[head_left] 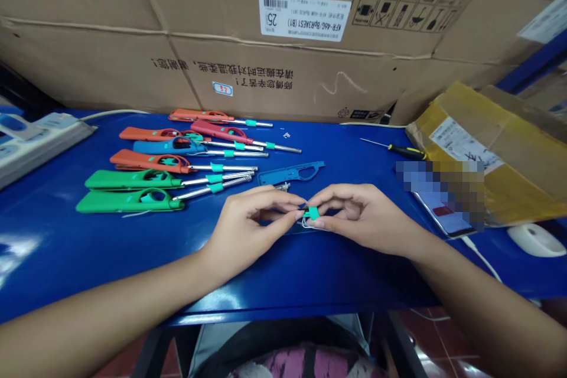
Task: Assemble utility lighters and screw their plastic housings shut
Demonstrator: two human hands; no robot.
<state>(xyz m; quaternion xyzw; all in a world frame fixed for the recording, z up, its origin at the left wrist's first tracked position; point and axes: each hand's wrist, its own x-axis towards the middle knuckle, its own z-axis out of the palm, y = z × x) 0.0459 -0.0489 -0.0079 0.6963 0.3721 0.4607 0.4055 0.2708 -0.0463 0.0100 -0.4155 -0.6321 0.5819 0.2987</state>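
My right hand [358, 212] pinches a small green lighter part [313, 212] between thumb and fingers. At that part's left end, thin pale wires hang down, and the closed fingertips of my left hand [254, 221] meet there. What exactly lies between the left fingertips is mostly covered. Just beyond the hands lies a blue lighter casing half [290, 173] with a trigger loop. Next to it, a small metal piece [282, 186] peeks out behind my left fingers. Another blue strip under the hands is largely hidden.
Several gas lighters [133, 201] in green, orange, blue and red lie at left. A power strip [39, 142] sits at the left edge. To the right are a screwdriver [401, 150], phone [443, 212], mouse [535, 240] and taped carton [496, 147]. A large cardboard box [221, 23] stands behind.
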